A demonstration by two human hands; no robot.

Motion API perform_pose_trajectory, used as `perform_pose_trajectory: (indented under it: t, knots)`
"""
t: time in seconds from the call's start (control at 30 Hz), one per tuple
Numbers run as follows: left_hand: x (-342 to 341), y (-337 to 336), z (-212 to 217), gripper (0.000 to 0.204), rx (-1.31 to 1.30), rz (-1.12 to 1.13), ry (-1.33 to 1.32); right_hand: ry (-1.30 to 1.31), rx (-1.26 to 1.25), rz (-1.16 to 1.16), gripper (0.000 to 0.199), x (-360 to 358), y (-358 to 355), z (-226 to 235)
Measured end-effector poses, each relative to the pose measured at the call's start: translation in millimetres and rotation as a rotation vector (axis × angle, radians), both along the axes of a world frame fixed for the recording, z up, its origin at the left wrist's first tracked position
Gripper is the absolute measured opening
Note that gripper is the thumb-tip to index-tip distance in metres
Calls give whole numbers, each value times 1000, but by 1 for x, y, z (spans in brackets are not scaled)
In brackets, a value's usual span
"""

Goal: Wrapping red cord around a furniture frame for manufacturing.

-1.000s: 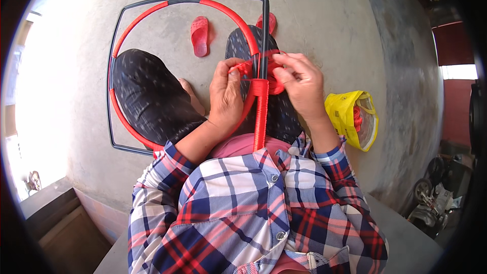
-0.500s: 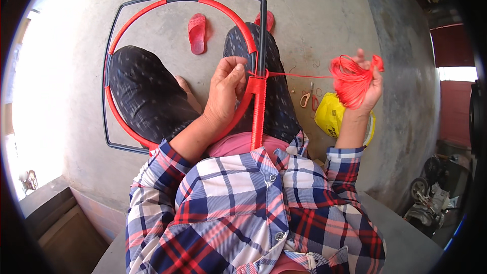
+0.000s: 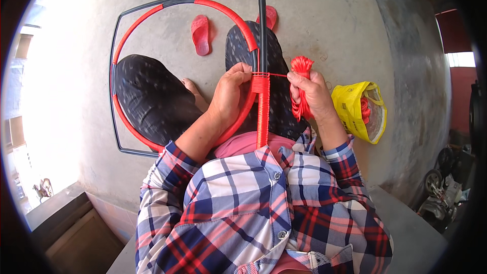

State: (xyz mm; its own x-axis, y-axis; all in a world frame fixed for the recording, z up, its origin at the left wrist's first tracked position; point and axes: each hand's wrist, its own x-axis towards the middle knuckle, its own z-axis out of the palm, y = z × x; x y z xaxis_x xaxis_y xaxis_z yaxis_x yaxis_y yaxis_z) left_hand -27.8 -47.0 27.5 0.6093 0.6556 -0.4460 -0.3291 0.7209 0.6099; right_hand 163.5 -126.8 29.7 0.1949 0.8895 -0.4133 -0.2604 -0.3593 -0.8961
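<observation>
A dark square metal frame (image 3: 186, 0) with a red hoop (image 3: 133, 29) inside it lies across my lap. Its right bar (image 3: 263, 114) is wrapped in red cord from my chest up to hand level. My left hand (image 3: 231, 96) grips the bar and hoop where the wrapping ends. My right hand (image 3: 310, 94) holds a bundle of red cord (image 3: 301, 66) just right of the bar. A short taut strand (image 3: 276, 75) runs from the bar to the bundle.
A yellow plastic bag (image 3: 355, 109) with more red cord lies on the concrete floor at my right. Two red sandals (image 3: 200, 33) lie beyond my knees. A step edge (image 3: 61, 208) runs at lower left, and a parked motorbike (image 3: 439, 193) stands at right.
My right hand first pulled the cord bundle far out to the right, drawing the strand long. It has now come back close to the bar. My left hand stayed on the frame.
</observation>
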Motion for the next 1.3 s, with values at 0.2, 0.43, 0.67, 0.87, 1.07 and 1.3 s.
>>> perform_pose_trajectory:
  t: [0.2,0.43,0.67,0.87,1.07,1.3]
  knots:
    - [0,1,6,6,-91,11,-6,69,147,-7,17,-1,-15,-15]
    - [-6,2,9,33,-97,-228,-94,34,52,79,18,5,-19,-19]
    - [-17,10,16,43,-11,-329,27,469,50,-526,24,119,-63,-83]
    - [-25,4,31,49,-15,-368,92,310,52,-936,19,188,-101,-143]
    - [-12,-6,16,48,-87,-242,82,-112,300,-237,27,68,9,-22]
    - [-14,-11,-4,30,243,148,161,-1316,817,507,37,-31,55,21]
